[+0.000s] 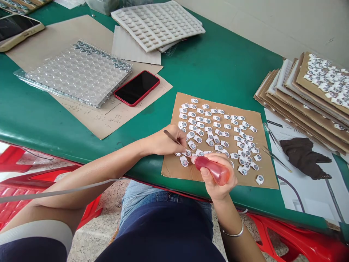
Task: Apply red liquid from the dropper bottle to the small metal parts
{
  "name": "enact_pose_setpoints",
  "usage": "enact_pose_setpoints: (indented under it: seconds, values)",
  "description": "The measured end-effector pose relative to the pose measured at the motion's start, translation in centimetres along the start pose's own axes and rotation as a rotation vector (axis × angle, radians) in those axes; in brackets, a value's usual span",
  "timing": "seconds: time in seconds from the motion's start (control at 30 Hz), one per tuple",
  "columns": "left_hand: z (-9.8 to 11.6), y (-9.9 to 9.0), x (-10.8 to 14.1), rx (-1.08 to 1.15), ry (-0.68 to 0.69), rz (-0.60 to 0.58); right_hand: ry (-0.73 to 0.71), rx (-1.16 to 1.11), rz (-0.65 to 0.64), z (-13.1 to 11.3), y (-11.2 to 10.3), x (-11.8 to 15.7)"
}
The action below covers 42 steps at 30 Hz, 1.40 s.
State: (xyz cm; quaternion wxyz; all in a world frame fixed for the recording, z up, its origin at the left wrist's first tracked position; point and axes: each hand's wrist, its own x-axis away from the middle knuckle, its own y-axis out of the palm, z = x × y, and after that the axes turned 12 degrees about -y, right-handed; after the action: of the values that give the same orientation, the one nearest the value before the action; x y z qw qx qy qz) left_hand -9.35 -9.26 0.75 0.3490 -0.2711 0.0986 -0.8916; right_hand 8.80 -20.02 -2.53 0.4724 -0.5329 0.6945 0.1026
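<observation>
View: from my head, looking forward and down over a smooth green table (223, 69), with my two bare hands near its close edge.
Left hand: my left hand (167, 141) pinched a slim dark stick-like tool (171, 137), its far end hidden by my fingers; they rested low over the work, probably to steady the spot beside the nozzle.
Right hand: my right hand (223, 187) was wrapped around a soft, translucent red squeeze bottle (211, 168), tilted with its nozzle down and leftward, seemingly so the tip could reach one small spot while my thumb and fingers governed the pressure.
White pieces: small white tags with round dark emblems (191, 145) lay loosely spaced, likely so each could be reached without disturbing its neighbours; the nozzle was close to those by my left fingertips, though I cannot tell whether it touched one.
Brown board: a flat cardboard sheet (174, 171) carried them all directly before me, perhaps so they could be moved together.
Right side: metal tweezers (276, 160) and a crumpled dark brown cloth (302, 156) lay within easy reach; beyond them stood a stack of cardboard sheets (302, 98), its top one bearing similar pieces.
Left side: a black-screened smartphone in a red case (137, 88) lay beside a clear plastic tray with round cells (68, 76), apart from the work.
</observation>
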Motion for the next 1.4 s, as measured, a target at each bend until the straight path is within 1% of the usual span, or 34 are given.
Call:
enact_pose_setpoints:
  seconds: [0.1, 0.2, 0.27, 0.37, 0.43, 0.5, 0.57, 0.63, 0.73, 0.8, 0.93, 1.07, 1.23, 1.4]
  values:
    - [-0.1, 0.0, -0.1, 0.012, 0.000, -0.006, -0.010, -0.008, 0.024, -0.1, 0.0, -0.1]
    - [0.0, -0.4, 0.0, 0.043, 0.001, -0.023, 0.023, -0.029, 0.155, 0.0, -0.1, 0.0]
    - [0.2, -0.9, 0.3, 0.110, -0.001, -0.005, 0.114, -0.071, 0.292, 0.3, -0.3, 0.1]
    - [0.3, -1.5, 1.3, 0.236, 0.015, 0.107, 0.304, -0.238, 0.454, 1.0, -0.9, 0.0]
    - [0.1, -1.2, 2.3, 0.254, 0.027, 0.193, 0.429, -0.379, 0.506, 1.5, -1.6, -0.3]
    - [-0.5, -0.4, 3.5, 0.210, 0.018, 0.248, 0.523, -0.483, 0.535, 1.9, -2.3, -0.9]
    - [-1.0, 0.7, 4.7, 0.122, -0.008, 0.272, 0.580, -0.543, 0.540, 2.1, -2.8, -1.5]
    - [-1.5, 1.9, 5.7, 0.063, -0.004, 0.280, 0.597, -0.579, 0.515, 2.1, -2.8, -2.0]
    - [-1.8, 3.3, 6.5, 0.052, 0.015, 0.261, 0.582, -0.618, 0.440, 1.7, -2.1, -2.7]
    - [-1.8, 3.9, 6.6, 0.039, 0.027, 0.260, 0.575, -0.625, 0.389, 1.3, -1.3, -3.1]
    - [-2.0, 4.3, 6.3, -0.036, 0.089, 0.273, 0.573, -0.642, 0.377, 0.4, -0.1, -3.4]
    - [-2.2, 4.4, 6.1, -0.105, 0.173, 0.296, 0.573, -0.631, 0.391, -0.2, 0.3, -3.4]
    - [-2.2, 4.4, 5.9, -0.175, 0.232, 0.301, 0.576, -0.579, 0.413, 0.1, 0.4, -3.0]
    - [-2.3, 4.6, 5.7, -0.195, 0.287, 0.321, 0.564, -0.499, 0.387, 0.3, 0.5, -2.6]
